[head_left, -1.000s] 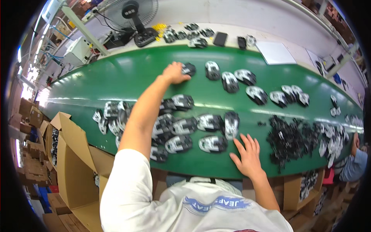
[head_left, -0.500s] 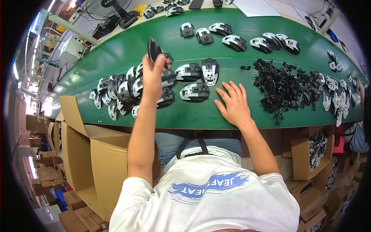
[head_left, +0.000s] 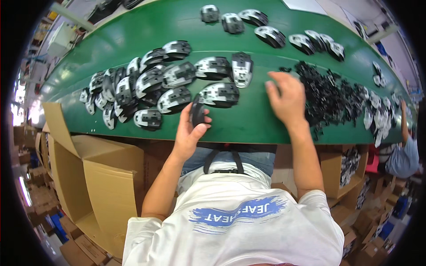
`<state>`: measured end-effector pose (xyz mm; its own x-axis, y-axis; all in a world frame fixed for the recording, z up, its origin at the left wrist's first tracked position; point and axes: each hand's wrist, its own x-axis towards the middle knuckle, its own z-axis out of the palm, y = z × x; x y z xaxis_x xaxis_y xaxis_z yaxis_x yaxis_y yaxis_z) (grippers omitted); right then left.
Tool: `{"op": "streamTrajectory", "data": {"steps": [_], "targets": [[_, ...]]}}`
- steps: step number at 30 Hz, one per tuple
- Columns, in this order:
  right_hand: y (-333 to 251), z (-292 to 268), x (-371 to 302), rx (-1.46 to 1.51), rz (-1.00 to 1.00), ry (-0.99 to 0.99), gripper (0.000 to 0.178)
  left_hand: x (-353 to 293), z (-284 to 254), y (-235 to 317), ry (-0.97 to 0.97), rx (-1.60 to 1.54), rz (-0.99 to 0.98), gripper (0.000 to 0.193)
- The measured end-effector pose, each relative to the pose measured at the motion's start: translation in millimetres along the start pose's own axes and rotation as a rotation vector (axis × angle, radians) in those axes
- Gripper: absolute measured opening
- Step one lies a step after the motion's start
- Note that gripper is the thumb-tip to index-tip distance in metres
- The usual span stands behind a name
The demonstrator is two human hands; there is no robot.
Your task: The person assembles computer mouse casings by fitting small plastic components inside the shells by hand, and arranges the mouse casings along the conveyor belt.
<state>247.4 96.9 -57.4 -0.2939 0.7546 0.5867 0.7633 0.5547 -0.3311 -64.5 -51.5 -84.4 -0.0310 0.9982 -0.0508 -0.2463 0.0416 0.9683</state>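
Observation:
Near the front edge of the green table, my left hand (head_left: 187, 138) grips a black computer mouse shell (head_left: 198, 113), held on edge between thumb and fingers. My right hand (head_left: 288, 101) is over the table beside a heap of small black plastic parts (head_left: 330, 95). Its thumb and fingers are apart, and I see nothing in them. One loose black part (head_left: 285, 69) lies just past its fingers. Between my hands sit grey-and-black mouse shells, among them an upright one (head_left: 242, 70) and one lying sideways (head_left: 219, 95).
Many mouse shells (head_left: 151, 80) crowd the table's left side. More shells (head_left: 270, 37) lie along the back, and pale pieces (head_left: 380, 119) at the right. An open cardboard box (head_left: 106, 186) stands below the left edge. Another person's arm (head_left: 404, 122) reaches in at far right.
My left hand has come down toward me with the mouse shell, from above the left cluster to the front edge. My right hand has lifted and shifted right, toward the black parts.

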Motion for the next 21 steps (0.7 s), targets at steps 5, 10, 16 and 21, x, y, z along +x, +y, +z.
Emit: {"op": "streamTrajectory", "data": {"steps": [5,10,16,21], "targets": [[37.8,-13.5,33.6,-0.434,0.06,-0.231,0.031,26.7,11.5,-19.3,-0.045,0.023,-0.022,0.095],[58.7,-4.9,26.3,-0.266,0.016,-0.367,0.028,15.4,16.0,-8.9,-0.15,0.317,-0.029,0.103],[-12.8,-24.1,-6.8,0.218,0.248,-0.351,0.029,14.5,16.8,-4.2,-0.123,0.198,0.069,0.097],[-76.1,-32.3,-34.5,0.67,0.401,-0.212,0.036,3.1,20.6,15.0,-0.189,-0.548,-0.183,0.085]]}}
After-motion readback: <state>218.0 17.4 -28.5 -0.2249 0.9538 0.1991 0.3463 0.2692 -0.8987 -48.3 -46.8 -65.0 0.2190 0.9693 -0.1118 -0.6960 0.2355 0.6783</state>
